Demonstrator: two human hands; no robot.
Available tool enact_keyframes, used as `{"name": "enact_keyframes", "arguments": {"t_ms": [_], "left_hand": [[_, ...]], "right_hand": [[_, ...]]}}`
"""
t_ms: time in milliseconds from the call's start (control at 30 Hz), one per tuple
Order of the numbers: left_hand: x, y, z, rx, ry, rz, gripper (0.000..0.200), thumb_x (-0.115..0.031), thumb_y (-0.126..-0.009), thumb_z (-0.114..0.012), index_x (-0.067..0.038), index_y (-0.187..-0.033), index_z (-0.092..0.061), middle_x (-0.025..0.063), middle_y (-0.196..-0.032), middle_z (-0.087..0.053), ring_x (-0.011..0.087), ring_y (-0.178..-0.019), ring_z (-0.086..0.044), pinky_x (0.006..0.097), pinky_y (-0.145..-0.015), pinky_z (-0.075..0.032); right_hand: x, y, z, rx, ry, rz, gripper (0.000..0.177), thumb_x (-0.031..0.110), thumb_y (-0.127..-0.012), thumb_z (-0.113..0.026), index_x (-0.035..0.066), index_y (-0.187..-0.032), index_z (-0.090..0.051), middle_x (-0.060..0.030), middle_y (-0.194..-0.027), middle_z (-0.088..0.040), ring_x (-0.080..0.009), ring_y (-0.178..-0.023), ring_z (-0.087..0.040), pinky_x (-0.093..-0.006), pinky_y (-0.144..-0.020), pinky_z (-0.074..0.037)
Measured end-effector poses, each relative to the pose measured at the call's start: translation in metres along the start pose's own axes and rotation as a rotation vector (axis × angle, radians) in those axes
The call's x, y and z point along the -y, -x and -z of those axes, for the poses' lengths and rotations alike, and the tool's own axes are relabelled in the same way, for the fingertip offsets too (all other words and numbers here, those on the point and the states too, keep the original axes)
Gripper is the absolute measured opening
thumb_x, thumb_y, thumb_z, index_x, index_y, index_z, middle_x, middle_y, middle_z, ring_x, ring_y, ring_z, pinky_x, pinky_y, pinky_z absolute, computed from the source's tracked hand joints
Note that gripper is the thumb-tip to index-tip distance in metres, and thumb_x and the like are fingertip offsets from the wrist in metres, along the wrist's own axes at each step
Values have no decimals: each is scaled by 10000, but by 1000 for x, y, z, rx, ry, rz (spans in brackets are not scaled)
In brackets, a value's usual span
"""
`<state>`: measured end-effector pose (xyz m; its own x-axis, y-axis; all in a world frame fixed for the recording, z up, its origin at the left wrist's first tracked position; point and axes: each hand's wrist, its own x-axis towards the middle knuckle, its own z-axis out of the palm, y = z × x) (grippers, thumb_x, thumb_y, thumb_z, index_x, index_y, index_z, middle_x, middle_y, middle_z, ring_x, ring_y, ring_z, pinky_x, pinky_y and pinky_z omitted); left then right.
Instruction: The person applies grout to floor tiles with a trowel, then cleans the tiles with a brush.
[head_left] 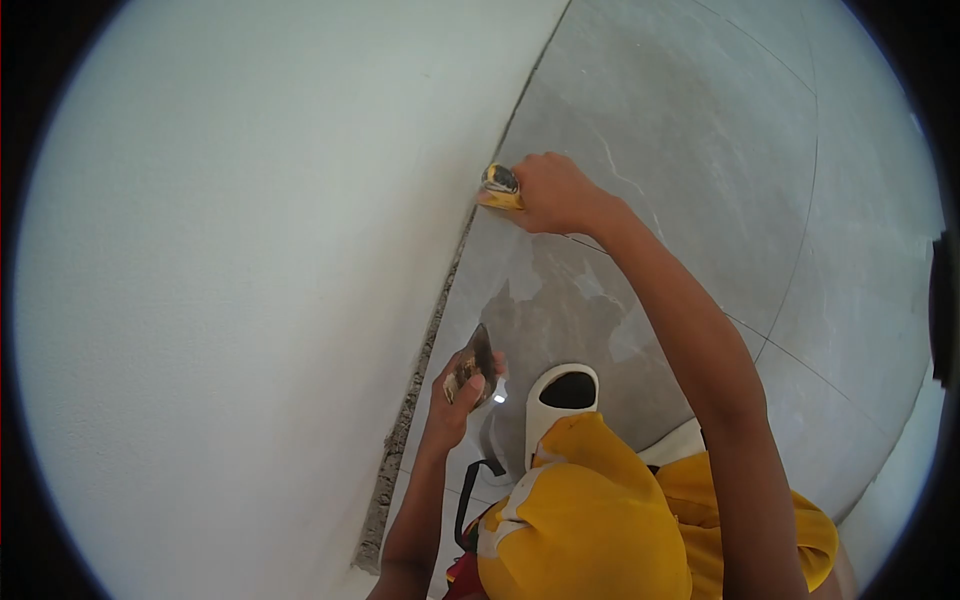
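Your yellow-and-black handled tool (500, 188) is at the seam where the wall (270, 230) meets the floor tile (690, 130). Likely held there so its working end sits in the joint; that end is hidden, so can't confirm contact. Right hand (560, 192) is closed around the handle, no slack visible. Your left hand (452, 408) has the dirty metal blade (478, 365), thumb across the near face, fingers wrapped behind, so a narrow pinch-type hold. Pale residue on that face; probably held face-up to keep the stuff on it and near the other tool. Blade is beside the rough open gap (402, 415) along the wall foot, apart from the wall; height over the tile can't be read. Pose: right arm reaches long and forward from your right side, forearm slanting in toward the wall, back of the hand up. Left arm is shorter, close in, forearm rising near the gap, blade tip pointing away from you. White slipper (541, 415) is planted on the tile just right of the left hand.
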<state>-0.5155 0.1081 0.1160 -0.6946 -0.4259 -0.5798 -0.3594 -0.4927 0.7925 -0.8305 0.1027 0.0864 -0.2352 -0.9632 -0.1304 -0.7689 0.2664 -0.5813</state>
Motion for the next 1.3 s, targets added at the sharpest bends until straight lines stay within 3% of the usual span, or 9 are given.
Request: {"name": "enact_keyframes", "arguments": {"t_ms": [67, 267, 467, 567, 733, 900, 1067, 1100, 1300], "left_hand": [[1, 4, 1, 22, -6, -10, 483, -293, -919, -565, 22, -1278, -492, 104, -1164, -606, 186, -1068, -589, 330, -934, -454], [-11, 3, -7, -30, 0, 17, 436, -250, -924, -556, 18, -1265, -507, 100, -1145, -614, 186, -1077, -583, 325, -939, -448], [-5, -5, 2, 52, -73, -69, 415, -235, -928, -551, 18, -1255, -519, 106, -1134, -621, 181, -1049, -589, 315, -923, -444], [0, 3, -2, -12, -79, -98, 392, -221, -932, -542, 18, -1243, -530, 98, -1106, -624, 168, -1010, -591, 304, -916, -438], [-10, 3, -16, -264, -168, -87, 267, -175, -939, -550, 33, -1101, -598, 70, -952, -648, 162, -860, -599, 283, -779, -462], [-26, -22, -27, -340, -409, -265, 286, -236, -919, -606, 46, -964, -595, 86, -839, -648, 181, -730, -586, 307, -667, -464], [-39, -76, -41, -355, -745, -376, 334, -281, -870, -652, 31, -949, -564, 194, -798, -630, 317, -721, -622, 387, -676, -478], [-39, -91, -43, -371, -807, -384, 333, -278, -861, -654, 28, -948, -555, 212, -816, -634, 366, -751, -622, 415, -689, -479], [-17, -165, -42, -492, -1031, -425, 337, -292, -849, -640, -4, -982, -527, 236, -836, -639, 438, -813, -619, 494, -706, -478]], "right_hand": [[-1, 5, -14, -154, -33, 83, 204, 249, -775, -653, 59, -849, -662, -154, -799, -649, -363, -761, -621, -430, -697, -498], [9, 9, 42, 391, 87, -105, 299, 349, -832, -634, 51, -853, -649, -165, -829, -651, -358, -789, -629, -434, -704, -493], [-4, 25, 9, -38, 34, 6, 249, 268, -785, -668, 21, -773, -637, -186, -734, -629, -367, -628, -586, -445, -582, -460], [9, 56, 52, 320, 172, -197, 228, 237, -745, -660, 16, -795, -637, -177, -774, -635, -372, -721, -613, -448, -659, -492], [15, 92, 9, -542, -168, -153, 278, 222, -761, -640, 94, -1005, -676, -153, -789, -627, -342, -735, -611, -449, -660, -484], [19, 79, -86, -609, -540, -12, 408, 228, -816, -620, 145, -1214, -599, -142, -880, -614, -307, -778, -605, -434, -673, -480], [-91, 166, -18, -902, 132, -369, 415, 181, -847, -607, 85, -1249, -570, -136, -950, -620, -305, -816, -602, -414, -713, -479], [-98, 202, 7, -757, 127, -590, 418, 185, -881, -603, 79, -1282, -550, -162, -1128, -617, -323, -999, -601, -393, -873, -473], [-167, 377, 54, -977, -237, -713, 446, 109, -880, -621, -13, -1300, -537, -118, -1142, -639, -148, -1008, -599, -279, -885, -465]]}}
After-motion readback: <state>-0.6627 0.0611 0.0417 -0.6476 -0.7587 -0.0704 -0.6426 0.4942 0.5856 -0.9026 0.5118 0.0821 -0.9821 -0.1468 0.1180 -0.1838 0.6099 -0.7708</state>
